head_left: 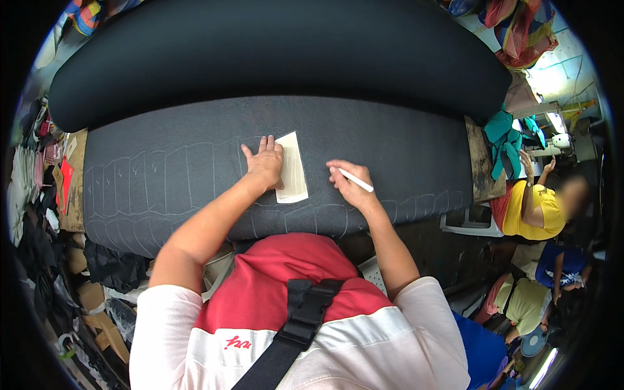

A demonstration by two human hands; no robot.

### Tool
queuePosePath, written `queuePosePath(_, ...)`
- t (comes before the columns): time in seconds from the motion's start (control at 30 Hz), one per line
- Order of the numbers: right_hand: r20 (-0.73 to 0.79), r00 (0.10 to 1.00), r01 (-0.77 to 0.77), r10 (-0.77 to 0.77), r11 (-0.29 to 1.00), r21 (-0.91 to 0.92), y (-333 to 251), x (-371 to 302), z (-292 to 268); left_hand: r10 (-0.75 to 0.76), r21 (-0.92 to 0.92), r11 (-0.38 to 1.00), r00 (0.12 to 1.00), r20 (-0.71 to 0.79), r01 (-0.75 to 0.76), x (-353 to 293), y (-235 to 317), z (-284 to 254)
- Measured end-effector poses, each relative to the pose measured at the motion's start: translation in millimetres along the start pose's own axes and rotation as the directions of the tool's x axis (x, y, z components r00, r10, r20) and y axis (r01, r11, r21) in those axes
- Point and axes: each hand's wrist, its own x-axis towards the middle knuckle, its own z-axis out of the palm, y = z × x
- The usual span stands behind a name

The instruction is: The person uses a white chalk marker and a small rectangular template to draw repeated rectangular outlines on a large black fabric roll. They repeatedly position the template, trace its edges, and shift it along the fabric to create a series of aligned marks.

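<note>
My left hand (263,164) lies flat with its fingers spread, pressing on the left edge of a pale, four-sided pattern piece (295,170). The piece rests on dark grey fabric (390,140) spread over the table. To the right of it, my right hand (351,186) is closed around a white pen (356,180), a little apart from the pattern's right edge. Whether the pen's tip touches the fabric is hidden by my fingers. Thin pale outlines (172,175) of repeated shapes run across the left of the fabric and along its near edge.
A big black fabric roll (279,52) spans the far side. Wooden table ends (484,162) show beyond the fabric. Fabric heaps and boxes (91,292) crowd the left. At right, a person in yellow (536,208) sits by a sewing machine (558,143) and teal cloth (504,140); others sit nearer.
</note>
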Motion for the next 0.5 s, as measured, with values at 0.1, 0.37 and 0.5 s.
queuePosePath(0.1, 0.010, 0.996, -0.091, 0.091, 0.995, 0.047, -8, 10, 9, 0.029, 0.110, 0.993, 0.999, 0.012, -0.030, 3, 3, -8)
queuePosePath(0.37, -0.015, 0.984, 0.174, -0.180, 0.966, -0.189, 5, -1, 45, 0.101, 0.000, 0.995, 0.987, -0.124, -0.102, -4, -10, 5)
queuePosePath(0.5, 0.021, 0.963, 0.265, -0.270, 0.924, -0.274, 11, -5, 51, 0.059, -0.154, 0.981, 0.942, -0.329, -0.115, 5, -10, 6)
